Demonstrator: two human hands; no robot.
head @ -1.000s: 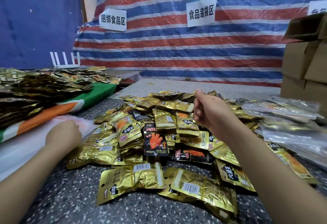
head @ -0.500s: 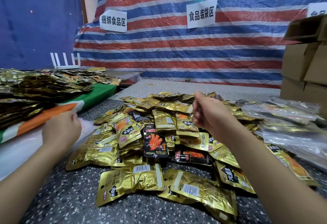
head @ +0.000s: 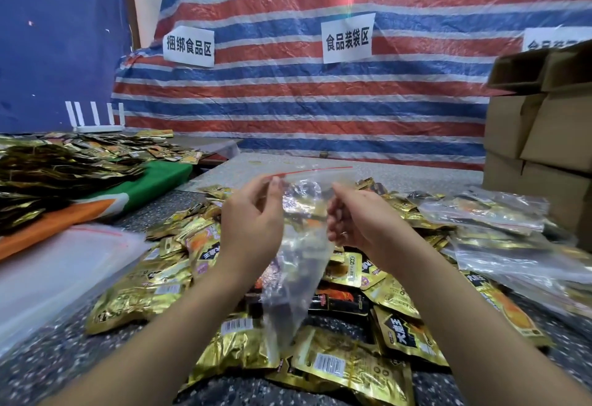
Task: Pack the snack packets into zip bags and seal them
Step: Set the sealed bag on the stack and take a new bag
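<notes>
Both hands are raised above the pile of gold snack packets (head: 336,303) on the speckled desk (head: 57,360). The left hand (head: 253,226) and the right hand (head: 358,220) each pinch the top of one clear zip bag (head: 298,264), which hangs between them. Filled bags (head: 487,213) lie at the right.

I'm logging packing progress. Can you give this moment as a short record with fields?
stage: empty zip bag held up, nothing packed in it yet
left hand: pinches the bag's top edge near the red zip strip
right hand: fingers curled at the bag's other side
loose stock: gold snack packets heaped on the table
filled bags: piled at right
</notes>
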